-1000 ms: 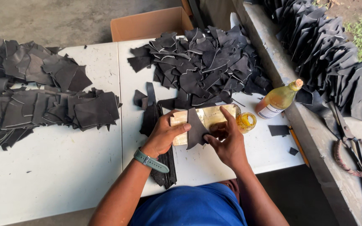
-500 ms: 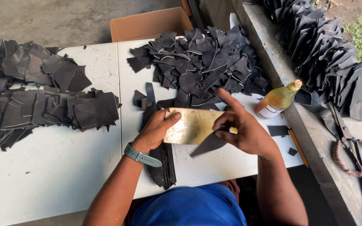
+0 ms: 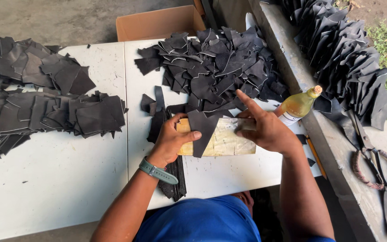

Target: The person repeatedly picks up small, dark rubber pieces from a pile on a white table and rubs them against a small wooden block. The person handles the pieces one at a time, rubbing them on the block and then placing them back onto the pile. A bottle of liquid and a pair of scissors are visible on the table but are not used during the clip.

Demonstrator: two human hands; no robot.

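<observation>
On the white bench (image 3: 68,179), the left hand (image 3: 172,140) fingers clamp a black leather piece (image 3: 203,130) against a pale block (image 3: 227,141), the right hand (image 3: 265,130) gripping its right end.

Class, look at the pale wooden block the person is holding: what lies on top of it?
A dark pointed leather piece drapes over the wooden block, pinned by the left hand; the right hand covers the block's right end, hiding whatever is beneath.
</observation>
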